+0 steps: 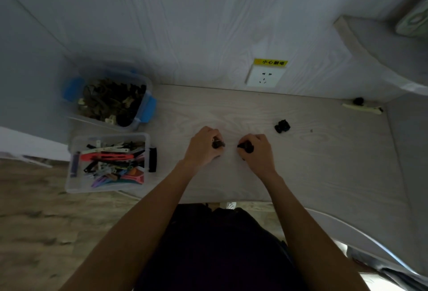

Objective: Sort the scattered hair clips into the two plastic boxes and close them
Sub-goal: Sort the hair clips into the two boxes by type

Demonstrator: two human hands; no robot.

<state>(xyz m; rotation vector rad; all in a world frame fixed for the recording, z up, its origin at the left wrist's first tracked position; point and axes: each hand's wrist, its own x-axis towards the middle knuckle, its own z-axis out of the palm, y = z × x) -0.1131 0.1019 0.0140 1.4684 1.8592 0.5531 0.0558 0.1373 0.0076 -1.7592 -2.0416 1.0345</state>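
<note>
My left hand [205, 147] rests on the table's middle, shut on a small dark brown claw clip [218, 144]. My right hand [257, 151] lies beside it, shut on a black claw clip [246, 147]. Another black claw clip [282, 126] lies loose to the right of my hands. A cream long clip [362, 107] and a small black clip [358, 100] lie at the far right corner. At the left stand two open boxes: the rear box [148, 86] with blue latches holds dark claw clips, the front clear box [69, 174] holds several coloured flat clips. A black clip [152, 159] lies against the front box's right side.
A white wall socket [265, 77] with a yellow label sits on the back wall above the table [324, 163]. A side wall closes the table's right end. The wooden floor shows at the lower left. My dark-clothed lap is under the table's front edge.
</note>
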